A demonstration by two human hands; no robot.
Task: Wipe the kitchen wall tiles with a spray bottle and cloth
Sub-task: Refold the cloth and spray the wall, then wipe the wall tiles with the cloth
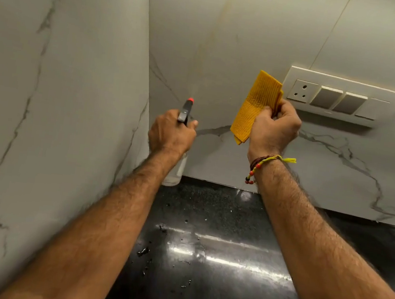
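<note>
My left hand [171, 133] grips a clear spray bottle [176, 169] by its black trigger head, whose red nozzle points at the back wall tiles [231, 40]. A faint mist streak rises from the nozzle toward the wall. My right hand [273, 128] holds a folded yellow cloth [257, 107] upright, close to the marble-patterned back wall. The bottle's lower body shows below my left wrist, near the corner where the left wall [62, 81] meets the back wall.
A white switch plate [341, 98] with a socket and rocker switches sits on the back wall just right of the cloth. Below lies a black polished countertop [215, 252] with scattered water drops. The left wall stands close beside my left arm.
</note>
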